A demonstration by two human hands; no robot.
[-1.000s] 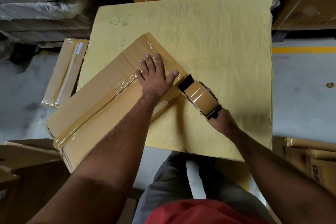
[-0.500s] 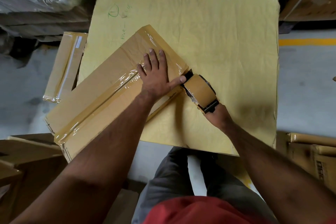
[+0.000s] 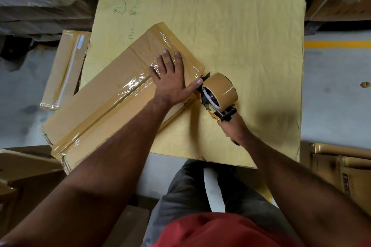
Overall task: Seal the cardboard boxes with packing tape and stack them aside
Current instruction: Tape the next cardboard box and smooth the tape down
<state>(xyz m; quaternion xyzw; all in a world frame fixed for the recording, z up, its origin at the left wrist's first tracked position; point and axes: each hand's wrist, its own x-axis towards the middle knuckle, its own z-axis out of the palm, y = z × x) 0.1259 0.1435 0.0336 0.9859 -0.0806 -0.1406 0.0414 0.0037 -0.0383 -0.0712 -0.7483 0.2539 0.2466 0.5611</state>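
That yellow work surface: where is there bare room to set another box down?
The yellow sheet lies bare beyond and right of the tape dispenser, out to its far edge. Its near-left part is crowded: the cardboard box, the left hand pressing it, the right hand.

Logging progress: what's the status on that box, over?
Left hand flat on box. Right hand gripping tape dispenser at box's end. Nothing in the way.

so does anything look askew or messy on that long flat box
The long flat brown cardboard box lies diagonally, its near-left end overhanging the yellow sheet-covered table. The clear glossy tape along its seam looks wrinkled.
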